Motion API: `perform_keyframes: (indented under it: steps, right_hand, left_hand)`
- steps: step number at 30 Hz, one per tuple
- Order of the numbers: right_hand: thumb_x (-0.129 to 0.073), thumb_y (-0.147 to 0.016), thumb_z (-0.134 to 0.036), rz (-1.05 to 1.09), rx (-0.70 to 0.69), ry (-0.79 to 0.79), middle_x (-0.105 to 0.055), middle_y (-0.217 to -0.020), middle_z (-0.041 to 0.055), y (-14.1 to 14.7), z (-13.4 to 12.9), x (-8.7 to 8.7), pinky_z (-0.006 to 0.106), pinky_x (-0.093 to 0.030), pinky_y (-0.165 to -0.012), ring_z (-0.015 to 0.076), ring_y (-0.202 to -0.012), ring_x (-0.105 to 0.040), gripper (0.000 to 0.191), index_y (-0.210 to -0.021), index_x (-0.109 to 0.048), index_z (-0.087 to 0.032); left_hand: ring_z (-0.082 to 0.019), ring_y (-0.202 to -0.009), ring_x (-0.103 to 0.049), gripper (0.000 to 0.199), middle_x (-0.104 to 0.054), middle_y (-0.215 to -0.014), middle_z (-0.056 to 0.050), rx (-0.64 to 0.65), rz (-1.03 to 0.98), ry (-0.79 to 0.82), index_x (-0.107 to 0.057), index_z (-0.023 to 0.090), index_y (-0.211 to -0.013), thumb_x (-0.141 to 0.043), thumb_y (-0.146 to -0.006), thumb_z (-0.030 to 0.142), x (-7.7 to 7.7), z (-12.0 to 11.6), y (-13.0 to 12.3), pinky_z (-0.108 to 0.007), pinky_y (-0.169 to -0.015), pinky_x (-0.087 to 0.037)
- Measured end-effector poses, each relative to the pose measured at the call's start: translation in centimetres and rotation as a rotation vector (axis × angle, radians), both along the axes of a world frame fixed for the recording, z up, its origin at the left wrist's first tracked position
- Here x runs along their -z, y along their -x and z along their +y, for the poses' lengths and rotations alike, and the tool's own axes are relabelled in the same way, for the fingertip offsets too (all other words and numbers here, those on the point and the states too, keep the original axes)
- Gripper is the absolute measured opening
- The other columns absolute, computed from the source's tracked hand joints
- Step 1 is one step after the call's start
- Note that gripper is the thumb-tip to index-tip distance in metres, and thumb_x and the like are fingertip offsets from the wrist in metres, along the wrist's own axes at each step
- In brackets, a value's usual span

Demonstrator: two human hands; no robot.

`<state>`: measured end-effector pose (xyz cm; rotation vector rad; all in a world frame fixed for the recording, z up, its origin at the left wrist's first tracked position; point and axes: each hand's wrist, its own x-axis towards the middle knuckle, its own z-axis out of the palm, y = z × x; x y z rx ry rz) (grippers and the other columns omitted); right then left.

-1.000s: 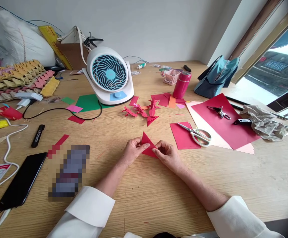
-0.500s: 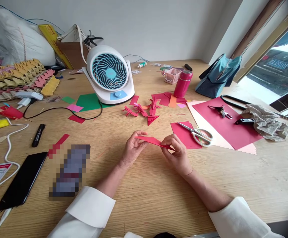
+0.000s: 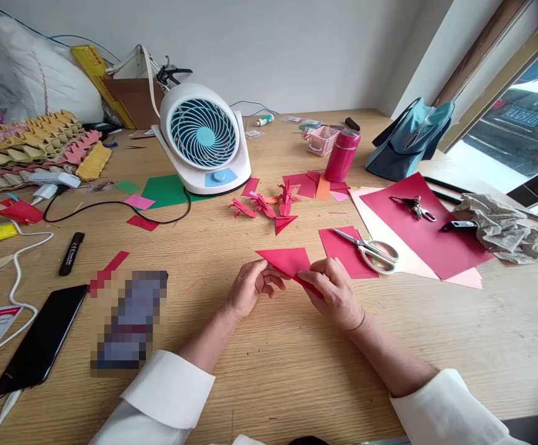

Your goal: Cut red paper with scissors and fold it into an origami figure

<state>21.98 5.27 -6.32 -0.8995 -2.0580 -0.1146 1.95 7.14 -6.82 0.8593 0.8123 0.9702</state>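
A red paper triangle (image 3: 290,259) is held up over the middle of the wooden table. My right hand (image 3: 336,292) pinches its right corner, fingers closed on it. At its lower left edge, my left hand (image 3: 254,287) touches the paper with thumb and index finger, while the other fingers are partly spread. Beyond my hands lie several folded red paper figures (image 3: 264,204). To the right, white-handled scissors (image 3: 378,254) rest on red paper squares (image 3: 343,250).
A white fan (image 3: 204,139) stands behind the figures, near a pink bottle (image 3: 343,156). Large red sheets (image 3: 426,241), small snips and crumpled paper (image 3: 504,228) lie on the right. A black phone (image 3: 41,340), a marker (image 3: 71,253) and cables are on the left.
The red paper has turned from nearly edge-on to show its flat triangular face. My left hand has shifted down its edge, and my right hand still grips the corner.
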Motion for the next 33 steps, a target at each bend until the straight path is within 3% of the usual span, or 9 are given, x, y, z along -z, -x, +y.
perform_keyframes:
  steps: [6, 15, 18, 22, 26, 29, 33]
  right_hand:
    - [-0.057, -0.09, -0.011, -0.143, 0.045, -0.087, -0.056, -0.077, 0.0036, 0.2, 0.0, -0.1, 0.031, -0.034, -0.064, 0.015, -0.067, -0.045, 0.016, -0.097, -0.066, -0.022]
    - [-0.052, -0.09, -0.011, -0.194, -0.081, 0.056, -0.056, -0.084, 0.0053, 0.3, 0.0, 0.9, 0.035, -0.037, -0.067, 0.0172, -0.072, -0.048, 0.029, -0.108, -0.067, -0.028]
    - [-0.05, -0.09, -0.008, -0.06, -0.089, 0.122, -0.055, -0.094, 0.0078, 0.4, 0.0, 0.6, 0.034, -0.044, -0.07, 0.0185, -0.08, -0.052, 0.036, -0.117, -0.063, -0.028]
    - [-0.05, -0.092, -0.017, 0.319, 0.052, 0.346, -0.055, -0.102, 0.0095, 0.1, 0.6, 0.4, 0.034, -0.048, -0.073, 0.0195, -0.086, -0.056, 0.026, -0.115, -0.06, -0.022]
    - [-0.051, -0.093, -0.038, 0.574, 0.02, 0.798, -0.063, -0.096, 0.0068, 0.0, 1.3, 0.7, 0.029, -0.048, -0.068, 0.0175, -0.079, -0.059, 0.027, -0.111, -0.059, -0.019]
    - [-0.054, -0.089, -0.046, 0.55, -0.047, 1.026, -0.066, -0.086, 0.0043, 0.4, 1.3, 0.6, 0.026, -0.045, -0.062, 0.0167, -0.073, -0.058, 0.032, -0.101, -0.063, -0.018]
    - [-0.058, -0.086, -0.042, 0.422, -0.041, 1.063, -0.057, -0.065, -0.0013, 0.9, 1.0, 0.3, 0.023, -0.036, -0.053, 0.0123, -0.059, -0.047, 0.026, -0.078, -0.062, -0.017]
  left_hand:
    - [-0.014, -0.06, -0.062, 0.032, -0.067, -0.068, -0.007, -0.066, 0.078, -0.014, -0.066, 0.012, -0.076, -0.068, -0.077, 0.044, -0.3, -0.2, -0.2, -0.018, -0.041, -0.038]
    - [-0.006, -0.052, -0.043, 0.032, -0.051, -0.059, 0.003, -0.117, 0.107, 0.013, -0.061, 0.014, -0.07, -0.076, -0.071, 0.042, -0.2, -0.3, -0.6, -0.016, -0.041, -0.027]
    - [-0.005, -0.048, -0.034, 0.031, -0.044, -0.054, 0.005, -0.133, 0.168, -0.054, -0.061, 0.014, -0.069, -0.075, -0.072, 0.042, -0.1, 0.0, -0.4, -0.017, -0.041, -0.022]
    - [-0.007, -0.053, -0.043, 0.036, -0.056, -0.067, 0.003, -0.175, 0.373, -0.228, -0.065, 0.015, -0.104, -0.071, -0.076, 0.037, 0.2, 0.5, 0.0, -0.02, -0.049, -0.033]
    - [-0.012, -0.067, -0.057, 0.046, -0.063, -0.072, 0.001, -0.199, 0.591, -0.39, -0.056, 0.012, -0.12, -0.067, -0.078, 0.027, 0.7, 0.6, 0.0, -0.025, -0.066, -0.044]
    - [-0.013, -0.066, -0.059, 0.043, -0.065, -0.072, 0.001, -0.174, 0.662, -0.43, -0.056, 0.014, -0.119, -0.066, -0.079, 0.026, 0.7, 0.3, -0.2, -0.024, -0.063, -0.044]
    - [-0.013, -0.067, -0.062, 0.043, -0.07, -0.077, -0.002, -0.148, 0.671, -0.435, -0.057, 0.016, -0.121, -0.066, -0.08, 0.027, 0.5, -0.1, -0.6, -0.023, -0.062, -0.045]
